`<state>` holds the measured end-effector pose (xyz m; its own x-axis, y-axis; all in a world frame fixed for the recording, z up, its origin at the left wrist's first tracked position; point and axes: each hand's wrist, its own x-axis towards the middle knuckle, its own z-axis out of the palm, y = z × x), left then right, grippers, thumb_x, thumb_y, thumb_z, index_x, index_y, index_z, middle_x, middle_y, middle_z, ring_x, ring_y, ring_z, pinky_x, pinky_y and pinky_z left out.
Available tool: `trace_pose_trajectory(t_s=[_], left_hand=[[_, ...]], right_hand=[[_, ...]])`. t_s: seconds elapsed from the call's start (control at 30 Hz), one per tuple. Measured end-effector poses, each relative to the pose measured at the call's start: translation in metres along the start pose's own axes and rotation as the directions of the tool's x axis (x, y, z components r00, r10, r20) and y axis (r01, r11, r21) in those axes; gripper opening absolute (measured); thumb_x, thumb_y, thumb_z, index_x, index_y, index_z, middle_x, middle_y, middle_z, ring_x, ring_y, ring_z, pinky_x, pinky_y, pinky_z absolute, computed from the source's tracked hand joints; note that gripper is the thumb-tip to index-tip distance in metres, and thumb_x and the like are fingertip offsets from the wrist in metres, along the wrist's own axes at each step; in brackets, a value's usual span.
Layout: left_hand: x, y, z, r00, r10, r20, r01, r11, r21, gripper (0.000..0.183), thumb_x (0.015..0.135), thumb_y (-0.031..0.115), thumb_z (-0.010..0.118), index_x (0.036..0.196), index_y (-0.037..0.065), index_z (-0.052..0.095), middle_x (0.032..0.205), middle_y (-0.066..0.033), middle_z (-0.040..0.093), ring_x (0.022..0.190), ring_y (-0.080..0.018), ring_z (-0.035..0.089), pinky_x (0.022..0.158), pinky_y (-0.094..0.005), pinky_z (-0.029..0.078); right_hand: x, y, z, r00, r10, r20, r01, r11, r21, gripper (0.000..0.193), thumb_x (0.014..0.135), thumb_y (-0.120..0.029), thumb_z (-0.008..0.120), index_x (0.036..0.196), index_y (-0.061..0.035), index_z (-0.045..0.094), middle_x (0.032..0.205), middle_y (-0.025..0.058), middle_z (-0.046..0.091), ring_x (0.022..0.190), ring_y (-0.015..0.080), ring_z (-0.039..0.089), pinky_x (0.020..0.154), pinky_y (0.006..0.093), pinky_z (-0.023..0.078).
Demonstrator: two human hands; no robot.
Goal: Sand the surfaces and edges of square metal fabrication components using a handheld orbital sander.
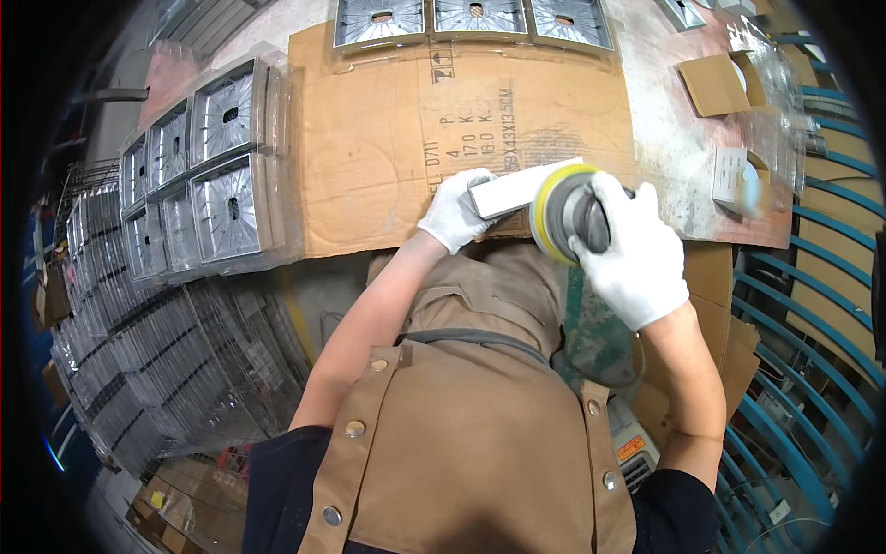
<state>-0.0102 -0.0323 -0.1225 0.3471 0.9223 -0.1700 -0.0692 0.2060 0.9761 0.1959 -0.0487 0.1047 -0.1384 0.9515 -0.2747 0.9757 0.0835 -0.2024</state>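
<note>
While left grip (455,212) clasps a white-faced piece (519,190) and right grip (641,249) a round sander (583,218), flattened cardboard (365,138) covers mid-worktop (657,92), teal rails (801,466) rightward.

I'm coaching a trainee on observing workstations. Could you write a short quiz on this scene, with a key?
1. Which hand grips the round grey tool with a yellow rim?
2. True or false: the white-gloved left hand holds a brown cardboard box.
3. How many boxy silver metal trays form the row at the far end of the flat brown cardboard sheet?

Key: 1. The white-gloved right hand. 2. False; it holds a white-faced rectangular piece. 3. Three.
</note>
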Motion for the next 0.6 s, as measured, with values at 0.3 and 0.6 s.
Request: trace_pose_trajectory(t_s=[0.3, 0.6], left_hand=[[-0.002, 0.016, 0.003, 0.99, 0.115, -0.082, -0.096, 0.973, 0.209, 0.017, 0.082, 0.004, 0.076, 0.097, 0.003, 0.067, 0.087, -0.0093, 0.069, 0.081, -0.0156, 0.065, 0.076, -0.03, 0.052], [0.002, 0.003, 0.0, 0.989, 0.129, -0.07, -0.115, 0.978, 0.176, 0.019, 0.08, 0.004, 0.078, 0.096, 0.003, 0.068, 0.086, -0.0091, 0.069, 0.079, -0.0183, 0.065, 0.076, -0.0301, 0.053]], right_hand=[[0.011, 0.008, -0.003, 0.999, -0.018, -0.041, 0.017, 1.0, -0.022, 0.062, 0.083, -0.024, 0.077, 0.138, -0.0161, 0.051, 0.111, 0.0263, 0.054, 0.089, 0.0453, 0.066, 0.081, 0.0483, 0.056], [0.018, 0.006, -0.006, 0.999, -0.014, -0.046, 0.011, 0.998, -0.062, 0.061, 0.08, -0.024, 0.079, 0.135, -0.0161, 0.052, 0.109, 0.0244, 0.056, 0.086, 0.0439, 0.067, 0.078, 0.0486, 0.056]])
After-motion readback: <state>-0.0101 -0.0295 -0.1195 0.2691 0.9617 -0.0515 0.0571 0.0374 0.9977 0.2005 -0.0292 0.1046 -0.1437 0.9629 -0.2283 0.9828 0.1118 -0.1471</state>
